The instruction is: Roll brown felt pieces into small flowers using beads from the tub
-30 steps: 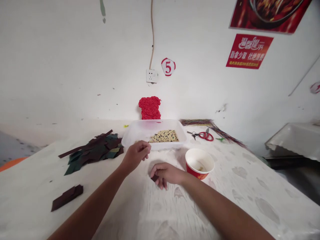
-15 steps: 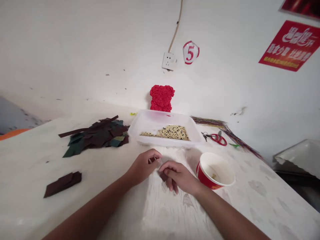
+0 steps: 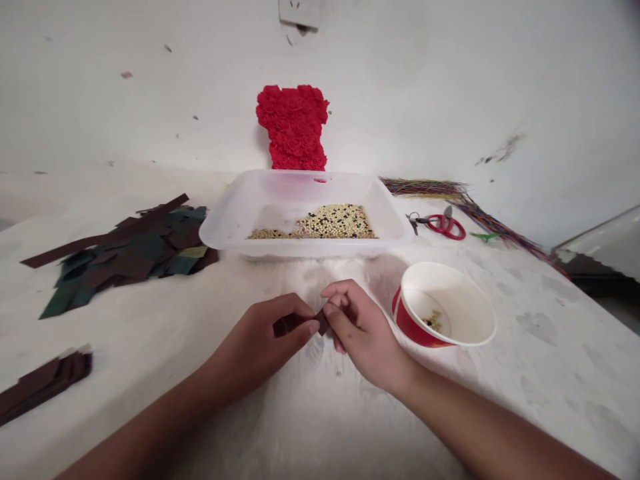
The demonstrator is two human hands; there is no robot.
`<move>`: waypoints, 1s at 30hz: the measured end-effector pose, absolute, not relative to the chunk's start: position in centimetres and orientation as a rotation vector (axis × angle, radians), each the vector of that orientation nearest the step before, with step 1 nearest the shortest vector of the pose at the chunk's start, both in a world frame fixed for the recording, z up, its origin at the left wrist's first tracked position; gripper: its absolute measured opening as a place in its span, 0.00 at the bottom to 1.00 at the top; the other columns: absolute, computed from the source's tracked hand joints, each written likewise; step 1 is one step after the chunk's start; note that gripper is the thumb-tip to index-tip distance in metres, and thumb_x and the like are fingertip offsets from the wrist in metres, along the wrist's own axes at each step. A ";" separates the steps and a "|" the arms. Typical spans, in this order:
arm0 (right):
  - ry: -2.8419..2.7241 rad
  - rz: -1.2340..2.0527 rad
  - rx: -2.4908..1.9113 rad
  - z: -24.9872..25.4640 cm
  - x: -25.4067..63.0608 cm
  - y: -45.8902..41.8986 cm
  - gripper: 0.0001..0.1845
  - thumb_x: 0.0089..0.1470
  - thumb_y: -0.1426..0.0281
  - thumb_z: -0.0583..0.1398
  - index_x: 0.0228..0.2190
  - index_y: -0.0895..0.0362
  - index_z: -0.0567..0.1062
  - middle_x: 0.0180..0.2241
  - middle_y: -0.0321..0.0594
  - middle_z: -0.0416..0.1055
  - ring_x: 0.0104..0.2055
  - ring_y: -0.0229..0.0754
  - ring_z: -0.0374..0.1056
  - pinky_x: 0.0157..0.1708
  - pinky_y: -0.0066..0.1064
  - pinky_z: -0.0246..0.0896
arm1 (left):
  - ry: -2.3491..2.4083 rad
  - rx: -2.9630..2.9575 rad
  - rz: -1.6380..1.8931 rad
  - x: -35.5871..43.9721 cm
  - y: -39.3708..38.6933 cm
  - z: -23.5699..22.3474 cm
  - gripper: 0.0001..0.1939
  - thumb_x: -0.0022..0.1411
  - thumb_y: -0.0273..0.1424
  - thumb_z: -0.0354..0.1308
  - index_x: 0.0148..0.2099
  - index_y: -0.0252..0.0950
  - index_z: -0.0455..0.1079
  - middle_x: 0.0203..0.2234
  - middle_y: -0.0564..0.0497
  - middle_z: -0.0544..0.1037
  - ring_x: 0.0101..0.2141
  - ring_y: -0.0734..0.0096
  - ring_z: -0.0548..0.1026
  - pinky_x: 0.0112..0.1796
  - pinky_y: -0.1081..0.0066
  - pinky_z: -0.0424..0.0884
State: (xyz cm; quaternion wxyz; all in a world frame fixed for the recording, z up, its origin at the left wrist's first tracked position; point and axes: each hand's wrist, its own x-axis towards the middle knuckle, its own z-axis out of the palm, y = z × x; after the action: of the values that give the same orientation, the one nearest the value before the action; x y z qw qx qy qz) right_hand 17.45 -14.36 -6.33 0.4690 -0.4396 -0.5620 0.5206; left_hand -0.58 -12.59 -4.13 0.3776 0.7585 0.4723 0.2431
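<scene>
Hands (image 3: 273, 327) pinch flat brown piece (image 3: 323, 324); granules (image 3: 334, 221) heaped in translucent tub (image 3: 300, 248).

Your left hand (image 3: 267, 337) has come over to your right hand (image 3: 367, 337), both now pinching the small brown piece (image 3: 323, 324).

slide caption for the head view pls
Left hand and right hand hold a small dark piece before a translucent tub.

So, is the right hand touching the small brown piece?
Touching: the head view shows the right hand with its thumb lying over the edge of the brown piece.
</scene>
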 end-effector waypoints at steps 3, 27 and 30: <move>-1.412 1.208 -1.094 -6.2 17.4 -14.4 0.06 0.60 0.70 0.55 0.40 0.54 0.68 0.26 0.30 0.61 0.25 0.32 0.61 0.25 0.24 0.58 | 1.255 1.894 0.652 -0.5 -12.6 -4.2 0.09 0.61 0.38 0.54 0.32 0.41 0.72 0.24 0.55 0.74 0.25 0.71 0.69 0.26 0.74 0.62; -1.545 1.123 -1.203 -5.4 17.7 -14.7 0.07 0.58 0.67 0.57 0.30 0.56 0.71 0.20 0.29 0.61 0.20 0.31 0.58 0.20 0.24 0.54 | 1.363 1.809 1.023 -0.5 -12.8 -3.6 0.06 0.58 0.39 0.58 0.34 0.44 0.71 0.26 0.55 0.76 0.27 0.69 0.74 0.30 0.70 0.70; -1.515 1.132 -1.184 -5.5 17.7 -14.5 0.06 0.58 0.68 0.57 0.29 0.56 0.71 0.21 0.30 0.64 0.22 0.32 0.60 0.22 0.25 0.55 | 1.332 1.867 1.040 -0.4 -13.1 -3.4 0.04 0.59 0.37 0.58 0.35 0.43 0.70 0.29 0.54 0.76 0.30 0.69 0.74 0.32 0.70 0.71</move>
State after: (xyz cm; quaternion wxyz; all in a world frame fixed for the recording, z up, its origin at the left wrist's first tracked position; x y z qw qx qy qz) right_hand 17.72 -14.53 -5.47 0.4395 -0.4766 -0.6100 0.4556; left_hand -0.35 -13.06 -3.42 0.3067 0.7055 0.5036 0.3931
